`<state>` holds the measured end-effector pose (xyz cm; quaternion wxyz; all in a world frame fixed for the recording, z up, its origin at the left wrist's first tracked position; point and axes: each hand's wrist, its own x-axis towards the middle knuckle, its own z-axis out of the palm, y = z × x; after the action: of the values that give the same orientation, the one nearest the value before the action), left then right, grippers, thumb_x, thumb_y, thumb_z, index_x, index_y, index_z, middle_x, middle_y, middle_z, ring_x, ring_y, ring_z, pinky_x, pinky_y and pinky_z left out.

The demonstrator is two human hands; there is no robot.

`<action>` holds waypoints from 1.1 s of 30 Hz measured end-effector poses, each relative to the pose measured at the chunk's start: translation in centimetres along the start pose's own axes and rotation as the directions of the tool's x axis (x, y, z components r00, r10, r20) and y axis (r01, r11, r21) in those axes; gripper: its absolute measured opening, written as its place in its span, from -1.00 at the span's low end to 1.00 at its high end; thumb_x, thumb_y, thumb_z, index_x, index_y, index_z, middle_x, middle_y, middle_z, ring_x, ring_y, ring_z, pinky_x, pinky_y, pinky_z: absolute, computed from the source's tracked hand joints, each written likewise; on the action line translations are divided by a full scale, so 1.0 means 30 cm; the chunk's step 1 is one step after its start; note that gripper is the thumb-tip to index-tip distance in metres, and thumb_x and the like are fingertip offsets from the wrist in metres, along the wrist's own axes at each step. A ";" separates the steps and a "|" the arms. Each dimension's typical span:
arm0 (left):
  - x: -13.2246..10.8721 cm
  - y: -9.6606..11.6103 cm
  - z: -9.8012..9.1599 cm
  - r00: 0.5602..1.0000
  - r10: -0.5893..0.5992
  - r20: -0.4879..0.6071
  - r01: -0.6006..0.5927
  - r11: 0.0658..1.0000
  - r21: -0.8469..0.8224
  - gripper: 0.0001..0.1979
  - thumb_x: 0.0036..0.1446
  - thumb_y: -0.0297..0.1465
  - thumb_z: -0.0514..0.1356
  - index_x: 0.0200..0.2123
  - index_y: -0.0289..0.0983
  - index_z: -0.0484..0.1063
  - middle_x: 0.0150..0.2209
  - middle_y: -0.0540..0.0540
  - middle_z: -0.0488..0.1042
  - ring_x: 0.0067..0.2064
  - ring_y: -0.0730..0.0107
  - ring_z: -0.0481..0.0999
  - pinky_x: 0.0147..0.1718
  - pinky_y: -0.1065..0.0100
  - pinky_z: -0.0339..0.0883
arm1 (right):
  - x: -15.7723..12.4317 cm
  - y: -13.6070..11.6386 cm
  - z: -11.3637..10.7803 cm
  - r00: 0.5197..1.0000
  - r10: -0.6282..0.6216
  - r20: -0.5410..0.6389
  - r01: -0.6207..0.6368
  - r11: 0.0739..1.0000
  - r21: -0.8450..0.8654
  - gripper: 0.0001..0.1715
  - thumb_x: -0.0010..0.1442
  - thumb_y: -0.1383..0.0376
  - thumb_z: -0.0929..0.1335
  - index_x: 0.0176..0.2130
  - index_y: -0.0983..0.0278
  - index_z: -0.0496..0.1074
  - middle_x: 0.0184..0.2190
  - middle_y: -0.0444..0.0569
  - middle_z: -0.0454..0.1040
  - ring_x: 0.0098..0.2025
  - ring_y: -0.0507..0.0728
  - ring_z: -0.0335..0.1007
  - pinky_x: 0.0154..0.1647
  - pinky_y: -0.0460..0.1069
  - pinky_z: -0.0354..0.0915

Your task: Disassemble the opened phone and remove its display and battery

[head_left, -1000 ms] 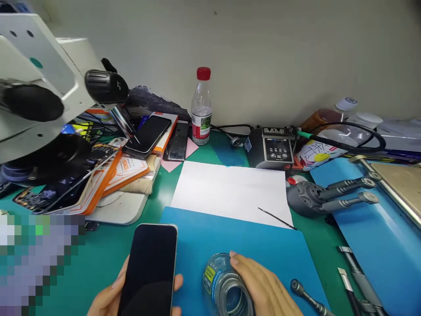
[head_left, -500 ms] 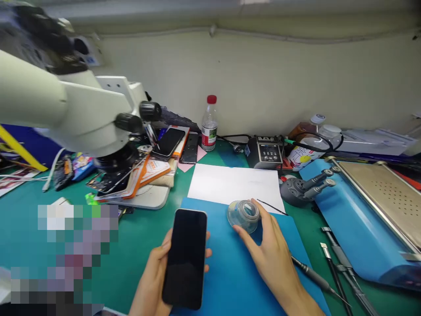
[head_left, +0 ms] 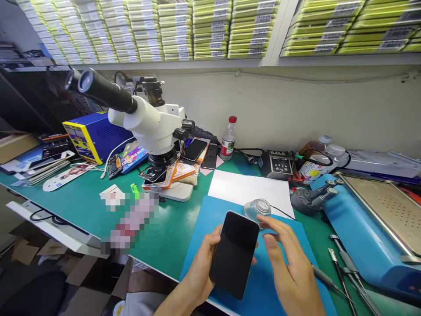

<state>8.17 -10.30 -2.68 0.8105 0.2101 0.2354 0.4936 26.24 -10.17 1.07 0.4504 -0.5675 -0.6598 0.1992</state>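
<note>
A smartphone (head_left: 235, 254) with a dark screen is gripped along its left side by my left hand (head_left: 204, 263), fingertips showing past its right edge. To the right of the phone hovers my right hand (head_left: 292, 259), thumb and fingers apart with nothing between them. Just beyond its fingertips a small clear glass jar (head_left: 255, 207) stands on the blue mat (head_left: 200, 228); the phone and fingers cover its lower part. A white sheet of paper (head_left: 237, 186) lies behind, with a thin black stick (head_left: 283, 212) across its corner.
On the left a microscope (head_left: 144, 123) rises over stacked phones and boxes. A red-capped bottle (head_left: 228, 140), a small black control unit (head_left: 276, 163) and a grey tool holder (head_left: 304, 201) stand behind. At right lie a pointed tool (head_left: 329, 280), a brush (head_left: 340, 276) and a blue machine (head_left: 368, 237).
My right hand has let go of the glass jar and drawn back toward me. The phone has tilted and come nearer the right hand. The view has swung left and up, showing the shelf.
</note>
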 end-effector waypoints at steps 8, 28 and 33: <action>-0.025 -0.024 -0.023 0.999 0.022 0.050 -0.028 0.991 0.133 -0.59 0.36 -0.19 0.15 0.12 -0.29 0.55 -0.07 -0.21 0.68 0.01 0.03 0.69 0.09 0.12 0.48 | 0.006 0.001 0.087 0.888 0.371 0.271 -0.455 0.791 0.409 -0.35 0.27 -0.26 0.37 -0.04 0.19 0.62 -0.19 0.02 0.64 -0.47 0.11 0.40 -0.62 -0.05 0.33; 0.037 -0.072 -0.143 0.864 -0.447 0.230 0.401 0.889 0.220 0.08 0.19 0.39 -0.12 0.15 -0.50 0.52 -0.30 -0.30 0.62 -0.39 0.05 0.64 -0.22 0.08 0.50 | -0.004 -0.005 0.118 0.958 0.248 0.147 -0.266 0.957 0.119 -0.33 0.32 -0.23 0.34 0.09 0.19 0.59 -0.09 0.07 0.59 -0.36 0.17 0.56 -0.56 0.01 0.47; -0.010 -0.024 -0.075 0.974 -0.163 0.155 0.158 0.986 0.044 -0.25 0.37 0.07 0.10 0.45 -0.25 0.29 0.08 -0.25 0.65 0.03 -0.01 0.67 0.11 0.07 0.46 | -0.144 -0.015 0.082 0.891 -0.432 0.142 0.454 0.821 -0.347 -0.36 0.45 0.03 0.35 0.41 0.12 0.33 0.37 0.05 0.37 0.36 0.28 0.36 0.32 0.16 0.42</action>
<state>7.21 -10.63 -4.84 0.8604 0.2417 0.1945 0.4042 23.75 -13.68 -1.44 0.3498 -0.4675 -0.8115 -0.0230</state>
